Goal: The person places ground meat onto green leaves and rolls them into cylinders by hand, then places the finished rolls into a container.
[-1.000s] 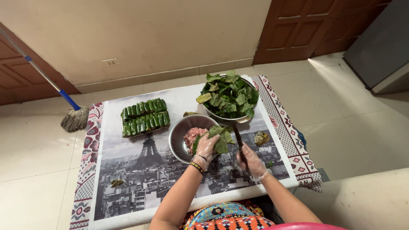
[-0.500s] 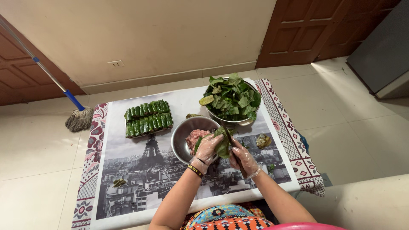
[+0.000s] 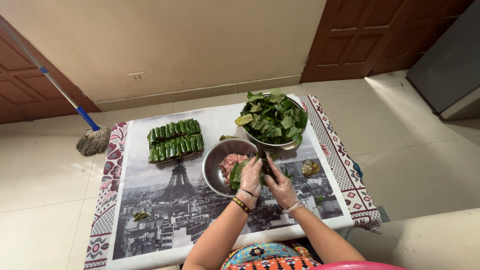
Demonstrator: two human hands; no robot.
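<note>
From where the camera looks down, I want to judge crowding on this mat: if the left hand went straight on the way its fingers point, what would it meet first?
The left hand, holding a green leaf, points away from the body. Past the leaf, probably the pot of leaves; depth is unclear.

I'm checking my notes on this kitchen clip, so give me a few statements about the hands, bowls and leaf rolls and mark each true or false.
1. Both hands, left hand and right hand, are on a green leaf. True.
2. The metal bowl holds only water. False: it holds pink minced meat.
3. The finished leaf rolls lie on a tray to the left of the bowl. True.
4. The pot of loose leaves is empty. False: it is heaped with leaves.
</note>
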